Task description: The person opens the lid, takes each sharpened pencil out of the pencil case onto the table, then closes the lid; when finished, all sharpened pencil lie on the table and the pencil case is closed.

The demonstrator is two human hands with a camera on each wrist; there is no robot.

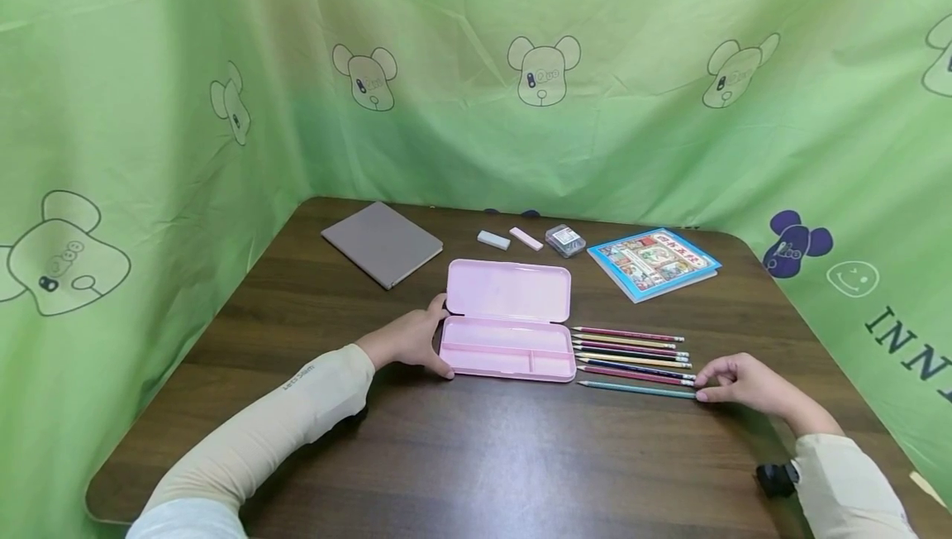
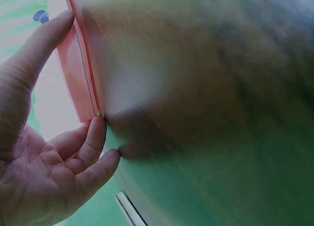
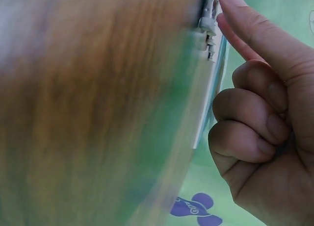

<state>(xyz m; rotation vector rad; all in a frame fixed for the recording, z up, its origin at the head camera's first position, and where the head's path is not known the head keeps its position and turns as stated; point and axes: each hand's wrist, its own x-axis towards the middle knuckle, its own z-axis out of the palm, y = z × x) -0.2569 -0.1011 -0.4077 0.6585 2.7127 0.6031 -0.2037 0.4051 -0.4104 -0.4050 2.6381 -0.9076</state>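
On the dark wood surface (image 1: 476, 456), walled by green bear-print cloth (image 1: 595, 68), the left hand (image 1: 407, 341) rests straight fingers against the open pink pencil case (image 1: 508, 320); the right hand (image 1: 744, 382) pinches the blue pencil (image 1: 635, 389) beside it.

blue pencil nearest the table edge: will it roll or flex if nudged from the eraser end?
The blue pencil looks thin and rigid, so probably no flex. It lies apart from the other pencils, so a sideways nudge may roll it. The right hand touches its eraser end; likely very light.
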